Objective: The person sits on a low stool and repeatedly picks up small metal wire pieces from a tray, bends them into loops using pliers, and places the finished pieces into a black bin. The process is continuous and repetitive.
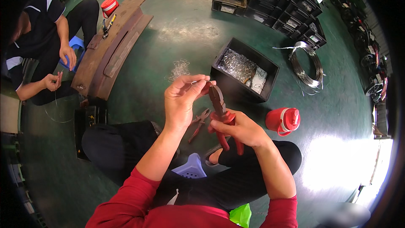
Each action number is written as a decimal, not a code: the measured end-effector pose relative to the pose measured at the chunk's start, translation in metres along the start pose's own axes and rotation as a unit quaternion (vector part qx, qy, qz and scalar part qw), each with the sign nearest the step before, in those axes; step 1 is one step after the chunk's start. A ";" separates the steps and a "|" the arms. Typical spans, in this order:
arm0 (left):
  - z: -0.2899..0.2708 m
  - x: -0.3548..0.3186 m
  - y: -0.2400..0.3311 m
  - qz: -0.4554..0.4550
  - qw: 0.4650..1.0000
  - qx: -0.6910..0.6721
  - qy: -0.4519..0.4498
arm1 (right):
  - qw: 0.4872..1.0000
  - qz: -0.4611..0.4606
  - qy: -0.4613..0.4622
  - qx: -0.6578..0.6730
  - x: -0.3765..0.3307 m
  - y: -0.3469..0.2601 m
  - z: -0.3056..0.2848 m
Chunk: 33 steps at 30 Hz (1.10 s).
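Observation:
My left hand (178,101) pinches a small bent piece of wire (194,83) between thumb and fingers, in front of my chest. My right hand (244,129) is wrapped round the red handles of a pair of pliers (217,101). The pliers' jaws point up and reach the left fingertips; whether they grip the wire is too small to tell. On the floor below lies a second pair of red-handled pliers (199,125). Beyond my left hand is a loose heap of bent wire pieces (179,69). A black bin (270,80) to the right holds many more wire pieces (238,66).
A wire coil (315,69) and a red jug (283,120) stand at right. Stacked black crates (274,6) are behind. At left, a co-worker (40,46) sits by a rusty steel beam (112,46) with tools on it. A blue stool (190,168) shows between my legs.

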<state>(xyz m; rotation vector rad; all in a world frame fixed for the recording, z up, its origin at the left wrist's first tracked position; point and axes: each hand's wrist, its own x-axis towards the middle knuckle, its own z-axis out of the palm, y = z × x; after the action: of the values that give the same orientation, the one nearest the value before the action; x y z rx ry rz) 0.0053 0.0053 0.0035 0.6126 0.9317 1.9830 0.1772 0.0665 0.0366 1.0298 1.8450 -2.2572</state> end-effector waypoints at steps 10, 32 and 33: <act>-0.002 -0.003 -0.004 -0.007 1.000 0.008 -0.012 | 1.000 -0.012 -0.012 0.001 -0.002 0.003 0.000; -0.010 -0.001 0.038 -0.157 0.923 0.302 -0.179 | 0.930 -0.057 0.238 -0.275 -0.003 0.005 -0.001; -0.009 -0.004 0.035 -0.143 0.927 0.299 -0.177 | 0.926 -0.061 0.242 -0.283 -0.003 0.005 -0.001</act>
<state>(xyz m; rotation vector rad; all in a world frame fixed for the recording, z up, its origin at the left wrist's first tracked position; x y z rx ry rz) -0.0163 -0.0146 0.0257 1.0634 1.3139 1.2562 0.1824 0.0651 0.0336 1.4551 2.5860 -1.4102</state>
